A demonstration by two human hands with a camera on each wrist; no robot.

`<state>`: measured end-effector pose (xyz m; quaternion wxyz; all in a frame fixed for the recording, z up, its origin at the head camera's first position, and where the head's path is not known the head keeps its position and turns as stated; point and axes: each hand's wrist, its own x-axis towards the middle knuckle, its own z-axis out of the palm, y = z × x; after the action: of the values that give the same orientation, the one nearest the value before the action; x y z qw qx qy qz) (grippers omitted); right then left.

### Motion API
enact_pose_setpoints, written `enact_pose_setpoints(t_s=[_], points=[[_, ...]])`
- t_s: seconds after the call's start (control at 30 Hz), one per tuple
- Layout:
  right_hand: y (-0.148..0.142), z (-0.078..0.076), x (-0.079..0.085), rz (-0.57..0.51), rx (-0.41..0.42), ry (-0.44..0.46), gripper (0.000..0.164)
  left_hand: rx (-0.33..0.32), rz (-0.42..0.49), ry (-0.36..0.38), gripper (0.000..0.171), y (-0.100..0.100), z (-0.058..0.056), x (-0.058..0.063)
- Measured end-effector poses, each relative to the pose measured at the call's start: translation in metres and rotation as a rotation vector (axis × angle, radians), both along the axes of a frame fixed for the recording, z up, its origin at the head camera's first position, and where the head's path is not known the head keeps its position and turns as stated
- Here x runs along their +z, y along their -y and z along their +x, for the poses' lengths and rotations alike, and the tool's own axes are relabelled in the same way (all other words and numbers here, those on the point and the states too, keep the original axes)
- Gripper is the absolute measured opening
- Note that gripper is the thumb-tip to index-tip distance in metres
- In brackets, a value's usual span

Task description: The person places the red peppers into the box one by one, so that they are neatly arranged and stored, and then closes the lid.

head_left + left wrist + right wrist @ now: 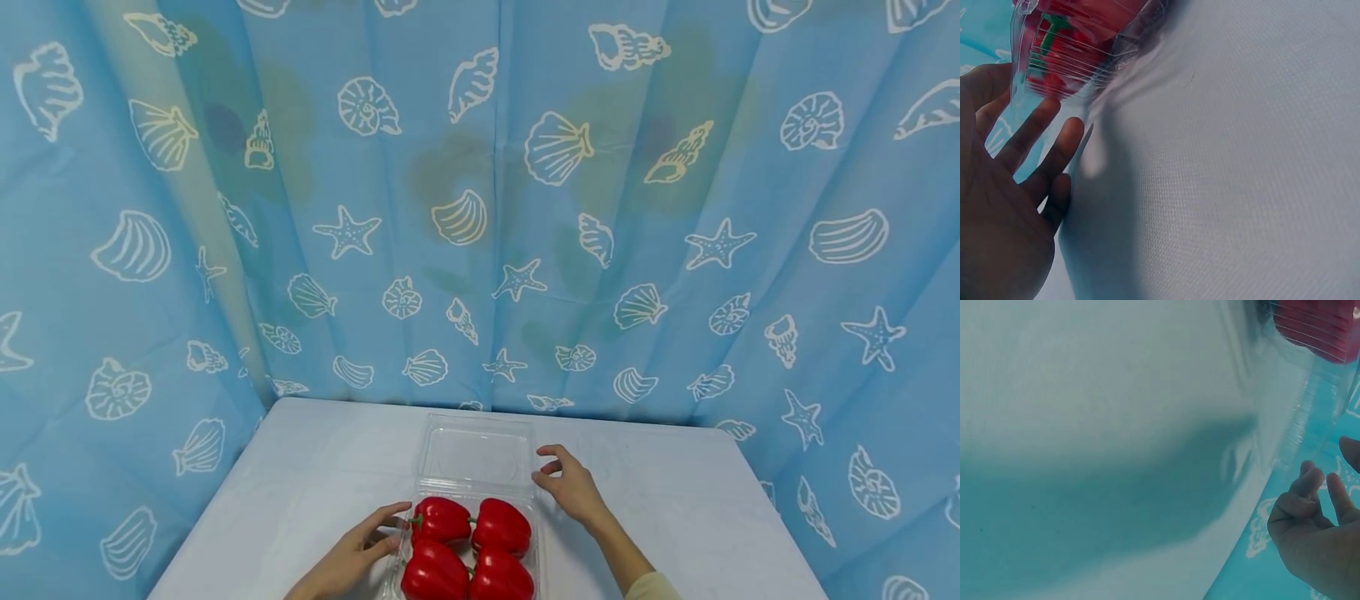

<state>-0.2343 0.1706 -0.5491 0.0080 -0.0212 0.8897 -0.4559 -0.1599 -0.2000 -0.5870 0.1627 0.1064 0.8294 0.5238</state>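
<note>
Several red bell peppers [501, 527] with green stems sit in a clear plastic clamshell container [538, 575]. Its transparent lid [477, 454] lies folded back, away from the person. At the container's left side is my left hand [352, 550], its fingers spread loosely; in the left wrist view the fingertips [1049, 107] are at the ribbed clear wall, close to a green stem [1049, 39]. My right hand [572, 487] is by the lid's right edge, fingers bent and thumb apart. Whether its fingertips touch the lid cannot be told.
A white-covered table [675, 500] carries the container near its front middle. Behind it and at both sides hangs a blue curtain [480, 317] printed with shells and starfish.
</note>
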Motion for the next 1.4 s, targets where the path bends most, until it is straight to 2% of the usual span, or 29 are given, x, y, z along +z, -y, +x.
enact_pose_setpoints(t_s=[0.23,0.47,0.77,1.07,1.4], points=[[-0.004,0.000,0.002,-0.071,0.007,0.071,0.049,-0.002,0.007,-0.004,0.062,0.000,0.001,0.001],[-0.007,-0.003,-0.002,-0.222,0.009,0.180,0.042,-0.001,0.019,0.010,0.061,-0.001,0.001,-0.001],[-0.012,-0.003,0.002,-0.351,0.016,0.207,0.042,0.023,0.011,0.025,0.064,-0.002,0.002,-0.001],[-0.019,0.001,0.010,-0.488,0.057,0.261,0.039,0.007,0.025,0.023,0.063,-0.001,0.002,0.000],[-0.033,0.011,0.020,-0.468,0.162,0.320,0.059,0.024,0.016,0.039,0.064,-0.003,0.001,0.000]])
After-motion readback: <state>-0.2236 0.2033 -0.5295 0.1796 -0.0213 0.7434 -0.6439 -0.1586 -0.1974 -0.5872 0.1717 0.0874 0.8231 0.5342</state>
